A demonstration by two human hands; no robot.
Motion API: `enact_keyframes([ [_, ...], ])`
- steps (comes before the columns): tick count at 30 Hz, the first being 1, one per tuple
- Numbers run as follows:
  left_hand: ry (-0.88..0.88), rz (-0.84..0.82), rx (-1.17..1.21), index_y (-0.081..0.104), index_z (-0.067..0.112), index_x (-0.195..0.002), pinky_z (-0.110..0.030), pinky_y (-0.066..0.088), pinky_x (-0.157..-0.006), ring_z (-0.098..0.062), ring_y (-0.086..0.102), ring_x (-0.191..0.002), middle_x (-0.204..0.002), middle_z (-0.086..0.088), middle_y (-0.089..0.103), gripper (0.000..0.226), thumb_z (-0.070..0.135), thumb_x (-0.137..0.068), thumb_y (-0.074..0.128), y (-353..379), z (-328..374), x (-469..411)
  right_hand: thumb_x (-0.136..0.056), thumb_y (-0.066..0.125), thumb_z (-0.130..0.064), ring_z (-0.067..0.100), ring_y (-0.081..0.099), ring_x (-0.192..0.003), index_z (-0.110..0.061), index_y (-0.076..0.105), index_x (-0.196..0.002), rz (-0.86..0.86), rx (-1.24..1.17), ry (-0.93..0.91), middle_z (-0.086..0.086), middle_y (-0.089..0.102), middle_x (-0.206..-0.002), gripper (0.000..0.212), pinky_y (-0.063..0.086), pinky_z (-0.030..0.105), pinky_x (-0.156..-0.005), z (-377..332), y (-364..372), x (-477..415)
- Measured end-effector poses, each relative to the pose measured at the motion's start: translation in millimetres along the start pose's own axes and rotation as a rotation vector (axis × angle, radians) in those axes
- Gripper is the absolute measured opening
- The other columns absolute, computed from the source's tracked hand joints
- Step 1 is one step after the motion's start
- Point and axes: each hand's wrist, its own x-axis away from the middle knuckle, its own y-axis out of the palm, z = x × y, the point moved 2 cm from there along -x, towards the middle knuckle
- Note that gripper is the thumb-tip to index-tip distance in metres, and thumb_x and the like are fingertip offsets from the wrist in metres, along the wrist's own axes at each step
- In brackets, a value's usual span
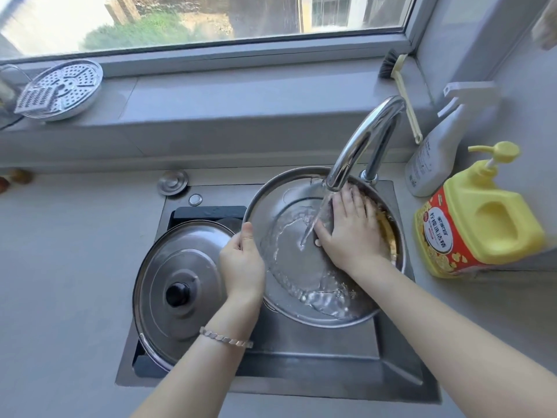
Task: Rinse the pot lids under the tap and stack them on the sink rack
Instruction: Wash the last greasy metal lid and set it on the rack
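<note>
The upturned lid [289,267] sat tilted over the sink [301,351], its hollow side up and water pooled in it. The left hand [241,260] gripped its rim, thumb hooked over the edge; the other fingers curled underneath, out of sight. The second lid [180,267] lay just behind those knuckles, knob [177,294] up, on the dark rack [211,212], its edge tucked under the held rim, so there was little room on that side.

The right hand [349,233] lay flat inside the lid with its fingers straight and slightly spread, pressing rather than grasping. The tap [361,140] spout hung close above the fingertips, and the water stream [316,218] fell just beside the thumb. Past the little finger the lid's far rim nearly reached the sink's edge. Beyond that edge stood the yellow soap bottle [479,218] and the spray bottle [434,155], close by on the counter.

Both forearms reached in from below, the left wrist wearing a bracelet [226,337].
</note>
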Motion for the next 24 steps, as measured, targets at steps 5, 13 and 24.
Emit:
enact_keyframes([
  [5,0.0,0.098,0.037,0.025,0.015,-0.055,-0.023,0.023,-0.044,-0.016,0.023,-0.052,-0.054,-0.001,0.025,0.051,0.036,-0.098,0.042,-6.7,2.2,-16.8,-0.094,0.03,-0.055,0.025,-0.009,-0.145,-0.004,-0.011,-0.147,-0.198,-0.108,0.164,0.013,-0.019,-0.155,0.084,-0.004,0.036,-0.116,-3.6,12.1,40.8],
  [13,-0.002,0.048,0.006,0.032,0.014,-0.054,-0.018,0.027,-0.045,-0.014,0.03,-0.05,-0.05,0.002,0.032,0.049,0.032,-0.098,0.041,-0.7,-10.5,1.3,-0.093,0.032,-0.052,0.022,-0.014,-0.144,-0.002,-0.006,-0.147,-0.051,-0.189,0.171,0.011,-0.013,-0.156,0.082,-0.008,0.038,-0.117,-1.2,13.9,17.8],
  [24,-0.002,-0.087,0.165,0.043,0.012,-0.055,-0.011,0.033,-0.043,-0.003,0.04,-0.046,-0.048,0.007,0.045,0.046,0.028,-0.098,0.043,14.8,-5.2,-4.0,-0.091,0.016,-0.041,0.026,0.019,-0.141,-0.004,0.026,-0.144,-0.105,-0.058,-0.727,0.011,0.024,-0.152,0.066,0.004,0.035,-0.114,-53.1,28.8,38.8],
])
